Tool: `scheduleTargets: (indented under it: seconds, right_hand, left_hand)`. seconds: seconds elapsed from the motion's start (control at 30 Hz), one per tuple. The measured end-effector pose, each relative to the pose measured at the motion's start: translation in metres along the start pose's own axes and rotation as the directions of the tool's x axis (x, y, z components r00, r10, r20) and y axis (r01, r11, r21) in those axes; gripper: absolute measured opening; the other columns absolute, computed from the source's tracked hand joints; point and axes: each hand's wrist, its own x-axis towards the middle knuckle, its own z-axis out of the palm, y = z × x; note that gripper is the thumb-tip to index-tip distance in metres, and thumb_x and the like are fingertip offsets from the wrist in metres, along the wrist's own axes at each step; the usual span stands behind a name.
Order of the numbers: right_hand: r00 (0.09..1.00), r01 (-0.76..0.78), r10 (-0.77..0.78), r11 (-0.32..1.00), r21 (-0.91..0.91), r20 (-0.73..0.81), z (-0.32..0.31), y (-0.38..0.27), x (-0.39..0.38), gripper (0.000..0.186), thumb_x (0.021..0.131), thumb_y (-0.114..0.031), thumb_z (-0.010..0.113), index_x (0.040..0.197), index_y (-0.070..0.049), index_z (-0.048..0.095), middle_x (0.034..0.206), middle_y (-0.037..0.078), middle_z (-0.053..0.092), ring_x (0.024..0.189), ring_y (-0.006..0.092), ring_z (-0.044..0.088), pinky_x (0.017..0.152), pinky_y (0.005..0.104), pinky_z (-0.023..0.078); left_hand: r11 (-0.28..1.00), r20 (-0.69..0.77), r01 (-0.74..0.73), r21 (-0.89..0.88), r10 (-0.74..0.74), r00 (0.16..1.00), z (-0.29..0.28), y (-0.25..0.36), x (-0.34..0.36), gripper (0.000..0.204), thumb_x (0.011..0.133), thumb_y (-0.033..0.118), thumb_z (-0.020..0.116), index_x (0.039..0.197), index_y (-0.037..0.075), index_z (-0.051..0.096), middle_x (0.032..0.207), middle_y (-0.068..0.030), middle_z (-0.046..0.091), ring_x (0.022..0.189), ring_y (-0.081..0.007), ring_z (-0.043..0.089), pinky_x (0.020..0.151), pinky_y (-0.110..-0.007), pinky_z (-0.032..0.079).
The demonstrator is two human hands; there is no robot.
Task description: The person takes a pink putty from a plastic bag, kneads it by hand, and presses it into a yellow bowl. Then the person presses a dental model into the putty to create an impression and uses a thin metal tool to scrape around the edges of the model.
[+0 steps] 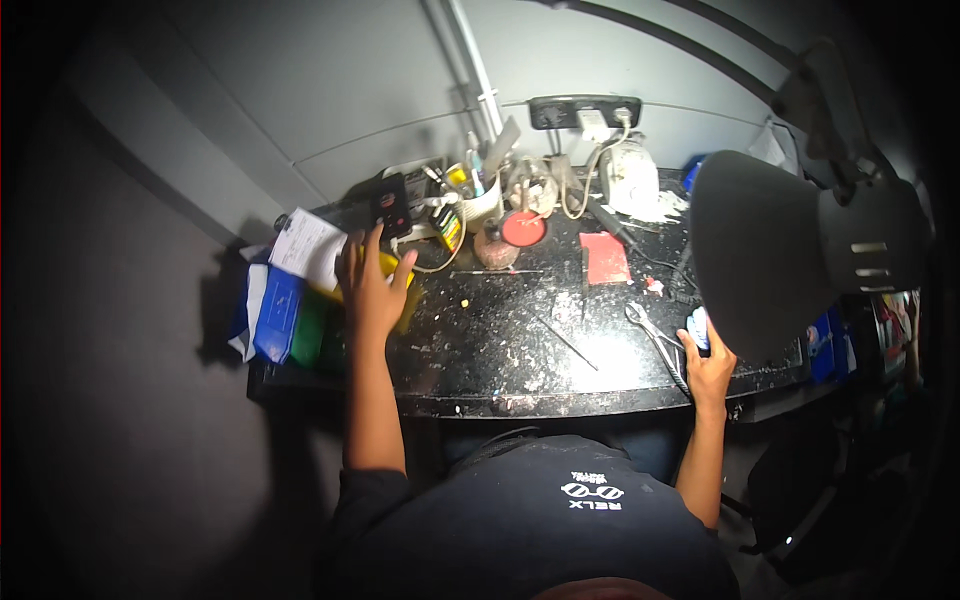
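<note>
My left hand (370, 290) reaches over the left part of the black workbench (470, 350), its fingers spread with nothing in them. Its fingertips are at the near end of a black phone (389, 206); I cannot tell whether they touch it. A yellow tray (395, 270) shows partly beneath this hand. At the right, close to the bench's front edge, my right hand (710, 372) is closed around a small pale blue and white object (697, 328) of unclear kind. Metal pliers (655, 340) lie just left of that hand, and a thin dark rod (565, 338) farther left.
A big black lamp shade (765, 255) hangs over the right side. Behind are a red dish (523, 229), a red sheet (605, 258), a tool cup (482, 205), a whitish device (630, 175) and a power strip (585, 112). Blue trays (278, 312) and a paper slip (308, 247) sit left.
</note>
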Motion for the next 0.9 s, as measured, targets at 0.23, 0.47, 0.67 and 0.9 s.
scheduleTargets:
  seconds: [0.23,0.47,0.67,0.9]
  right_hand:
    - [0.987,-0.030,0.023,0.999,0.039,0.158,-0.002,-0.005,-0.002,0.036,0.088,-0.024,0.077,0.109,0.004,0.070,0.111,0.023,0.070,0.105,0.0383,0.066,0.095,0.0407,0.049]
    - [0.993,0.108,-0.115,0.950,-0.292,-0.009,-0.127,-0.038,-0.007,0.049,0.089,-0.017,0.074,0.133,-0.002,0.060,0.142,0.018,0.053,0.129,0.0371,0.052,0.110,0.0431,0.042]
    - [0.986,-0.112,-0.016,0.676,-0.728,-0.167,-0.263,-0.074,-0.077,0.050,0.091,-0.024,0.072,0.138,-0.012,0.058,0.141,0.012,0.054,0.131,0.0312,0.052,0.108,0.0421,0.045]
    - [0.876,-0.472,0.171,0.494,-0.730,-0.451,-0.316,-0.160,-0.216,0.044,0.094,-0.028,0.070,0.134,-0.012,0.061,0.140,0.011,0.055,0.130,0.0286,0.053,0.106,0.0413,0.048]
  left_hand:
    - [0.917,-0.049,-0.045,-0.397,0.028,0.998,-0.017,0.064,-0.094,0.039,0.089,0.016,0.072,0.123,-0.002,0.063,0.129,-0.0211,0.059,0.123,-0.0376,0.054,0.108,-0.046,0.040]
    - [0.839,-0.173,-0.150,-0.522,0.068,0.983,0.028,0.080,-0.121,0.025,0.092,0.012,0.067,0.111,-0.004,0.066,0.126,-0.0211,0.059,0.116,-0.0366,0.056,0.103,-0.047,0.042]
    - [0.809,-0.227,-0.219,-0.545,0.109,0.968,0.051,0.055,-0.126,0.020,0.095,0.012,0.064,0.098,-0.008,0.064,0.110,-0.0199,0.060,0.106,-0.0343,0.058,0.099,-0.047,0.043]
    - [0.725,-0.187,-0.346,-0.595,0.293,0.938,0.056,0.054,-0.131,0.020,0.094,0.013,0.064,0.097,-0.006,0.067,0.106,-0.0176,0.064,0.104,-0.0323,0.060,0.096,-0.044,0.046]
